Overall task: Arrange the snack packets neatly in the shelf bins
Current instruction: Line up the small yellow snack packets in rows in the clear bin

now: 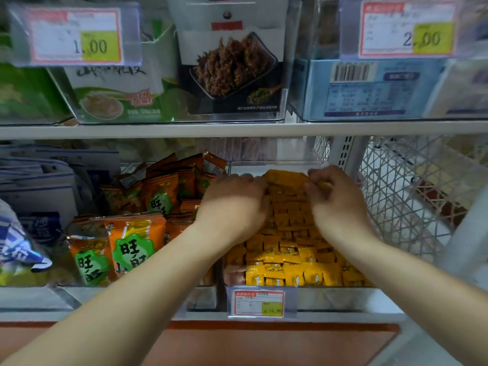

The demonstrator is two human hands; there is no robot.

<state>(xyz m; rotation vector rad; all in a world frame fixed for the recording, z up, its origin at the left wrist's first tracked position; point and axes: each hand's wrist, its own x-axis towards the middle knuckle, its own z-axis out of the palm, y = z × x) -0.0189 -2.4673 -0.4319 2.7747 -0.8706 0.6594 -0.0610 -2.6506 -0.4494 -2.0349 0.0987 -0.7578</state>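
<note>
Subject: small yellow foil-wrapped snack packets, lying in close rows inside a clear plastic shelf bin on the lower shelf, right of centre. The rows fill the bin from the front wall to near the rear, where the stack rises higher.

Right hand: reached to the rear of the bin, fingers and thumb bent and pinching packets at the top right of the raised stack. Left hand: set against the left side of the same stack, knuckles up, fingers curled downward out of sight (whether they grasp anything cannot be told).

A red-bordered white price label with a yellow patch is clipped to the bin's front.

Adjoining, left: a second bin of orange snack packets with green labels, lying loose and at mixed angles. Further left: blue-and-white packets.

Adjoining, right: a white wire-mesh basket.

Above: a white shelf board carrying a black box picturing a brown food, a green-and-white box and a pale blue box with a barcode. Two hanging price tags read 1.00 and 2.00.
</note>
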